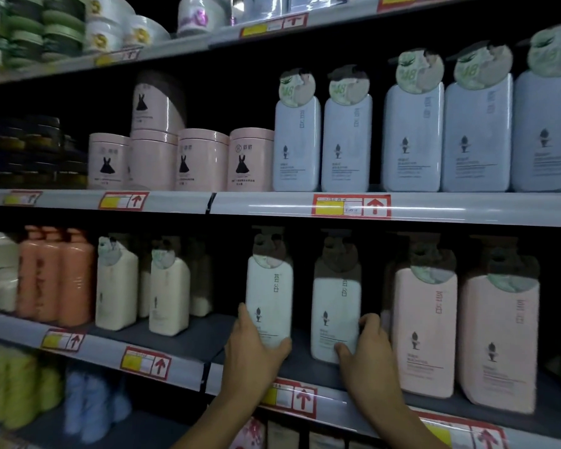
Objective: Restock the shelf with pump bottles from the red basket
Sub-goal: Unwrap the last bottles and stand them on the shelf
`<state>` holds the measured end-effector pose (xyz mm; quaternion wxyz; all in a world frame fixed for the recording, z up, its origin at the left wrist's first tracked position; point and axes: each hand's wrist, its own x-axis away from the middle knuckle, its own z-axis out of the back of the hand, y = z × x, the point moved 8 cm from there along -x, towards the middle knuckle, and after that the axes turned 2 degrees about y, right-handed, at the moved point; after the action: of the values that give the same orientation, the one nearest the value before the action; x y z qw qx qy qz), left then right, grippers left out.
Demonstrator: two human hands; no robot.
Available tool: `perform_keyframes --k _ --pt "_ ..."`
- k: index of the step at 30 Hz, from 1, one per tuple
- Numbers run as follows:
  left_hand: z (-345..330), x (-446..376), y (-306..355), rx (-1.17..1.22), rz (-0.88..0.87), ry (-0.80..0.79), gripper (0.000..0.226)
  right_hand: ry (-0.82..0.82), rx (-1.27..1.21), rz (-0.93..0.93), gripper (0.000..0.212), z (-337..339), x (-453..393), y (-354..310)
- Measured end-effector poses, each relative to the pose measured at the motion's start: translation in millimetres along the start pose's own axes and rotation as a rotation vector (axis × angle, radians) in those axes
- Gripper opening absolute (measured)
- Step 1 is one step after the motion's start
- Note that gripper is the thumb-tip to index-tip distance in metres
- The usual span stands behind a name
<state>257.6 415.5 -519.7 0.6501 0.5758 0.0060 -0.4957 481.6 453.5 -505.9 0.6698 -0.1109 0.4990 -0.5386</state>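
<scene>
Shelf (182, 343): left hand (251, 348) fingers grip white bottle (269, 299); right hand (368, 348) grips second bottle (336, 315).

white pump bottles (269, 299): smooth glossy plastic | shelf edge (272, 205): glossy, grey

In front of me the shelf (188, 338) runs as a dark board with a pale front rail carrying red and yellow price tags (145, 362). Standing directly on it, from my left: orange bottles (57, 277), cream pump bottles (117, 286), two white pump bottles (269, 293) side by side, then two pink pump bottles (425, 332) close together. The shelf above (272, 204) carries pink round tubs (201, 160) and a row of pale blue pump bottles (412, 137), all upright
</scene>
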Motion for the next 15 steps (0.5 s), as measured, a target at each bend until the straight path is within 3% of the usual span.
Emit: perform_keyframes --k 6,15 --pt "-3.6 -4.4 -4.9 0.008 0.038 -0.043 0.066 0.018 0.003 -0.001 0.035 -4.9 -4.8 7.2" --pt "0.5 2.2 -3.5 0.02 0.029 -0.072 0.096 -0.004 0.03 -0.019 0.032 -3.6 -0.1 7.2"
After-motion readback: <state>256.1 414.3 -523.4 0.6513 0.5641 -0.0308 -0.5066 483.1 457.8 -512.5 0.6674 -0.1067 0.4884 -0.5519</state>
